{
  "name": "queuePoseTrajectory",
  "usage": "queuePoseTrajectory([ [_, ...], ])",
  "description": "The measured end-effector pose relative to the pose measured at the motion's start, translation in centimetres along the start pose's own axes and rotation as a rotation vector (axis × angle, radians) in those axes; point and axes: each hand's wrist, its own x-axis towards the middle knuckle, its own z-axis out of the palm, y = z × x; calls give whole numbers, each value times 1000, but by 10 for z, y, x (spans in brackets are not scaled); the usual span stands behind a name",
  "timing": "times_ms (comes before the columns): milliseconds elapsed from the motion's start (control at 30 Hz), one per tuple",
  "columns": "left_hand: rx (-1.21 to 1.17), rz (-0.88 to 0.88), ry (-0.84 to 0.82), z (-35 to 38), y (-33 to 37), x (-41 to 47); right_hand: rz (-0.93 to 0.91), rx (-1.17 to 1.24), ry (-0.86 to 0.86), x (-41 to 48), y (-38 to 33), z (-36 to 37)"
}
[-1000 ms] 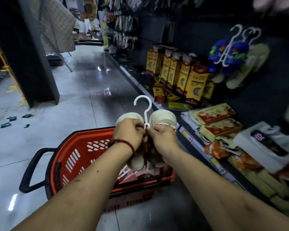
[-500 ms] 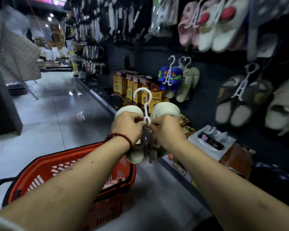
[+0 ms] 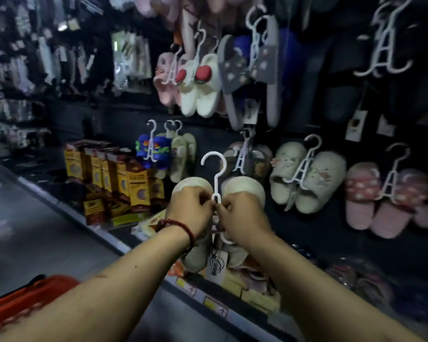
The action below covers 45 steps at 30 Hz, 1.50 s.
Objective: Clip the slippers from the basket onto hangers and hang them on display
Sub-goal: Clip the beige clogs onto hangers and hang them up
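Note:
I hold a pair of pale cream slippers (image 3: 245,191) clipped on a white plastic hanger (image 3: 216,174), raised in front of the dark display wall. My left hand (image 3: 192,211) grips the left slipper and the hanger's stem. My right hand (image 3: 242,218) pinches the stem from the right, over the right slipper. The hanger's hook points up, free of any peg. A paper tag (image 3: 215,264) dangles below the pair. Only a corner of the red basket (image 3: 27,299) shows at the bottom left.
Other slippers hang on white hangers across the wall: a blue pair (image 3: 153,150), a cream pair (image 3: 307,176), a pink pair (image 3: 386,196), a white pair with red pompoms (image 3: 200,87). Yellow boxes (image 3: 109,176) and packets fill the low shelf.
The view has swung up and right from the basket to the display wall. Both hands kept their grip and lifted the hangered slippers toward the wall; the basket has slid out of view.

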Motion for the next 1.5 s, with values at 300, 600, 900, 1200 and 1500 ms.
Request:
queuePoseTrajectory([
  [300,-96,194,-156,106,75,61,231,-32,135,39,104,-67],
  [600,-154,306,-240,158,142,112,345,-112,271,81,158,-126],
  [900,-89,265,-307,200,156,149,344,-144,236,121,205,-128],
  [1200,-57,266,-289,256,150,192,444,-81,208,173,244,-114],
  [1500,-155,367,-235,273,140,192,451,46,277,178,260,-105],
])
